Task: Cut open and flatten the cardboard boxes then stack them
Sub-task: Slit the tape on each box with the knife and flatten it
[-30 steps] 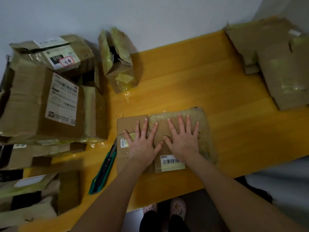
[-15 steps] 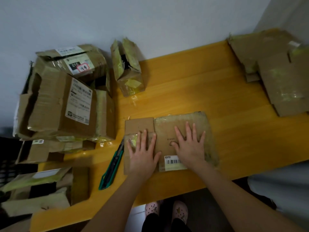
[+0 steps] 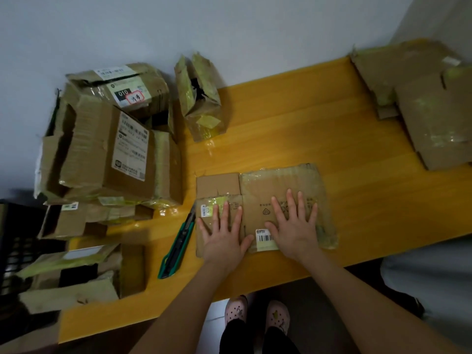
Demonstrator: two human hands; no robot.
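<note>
Flattened cardboard box (image 3: 281,185) lies on the yellow surface (image 3: 319,129), near its front edge. Left grip (image 3: 223,238) and right grip (image 3: 296,229) both released: fingers spread straight, palms pressed flat on the box, side by side. Green utility knife (image 3: 176,249) lies just left of the box, untouched. Unflattened boxes (image 3: 109,154) piled at left; flattened stack (image 3: 434,129) at far right

— From where do we look?
— We have one view only: a wide-angle camera on the head, tilted forward and steeply down over the table (image 3: 293,139)
— How near are we?
— Close; we see the left hand (image 3: 224,238) and right hand (image 3: 296,236) mid-frame, the wall (image 3: 229,26) above, our shoes (image 3: 236,309) below
</note>
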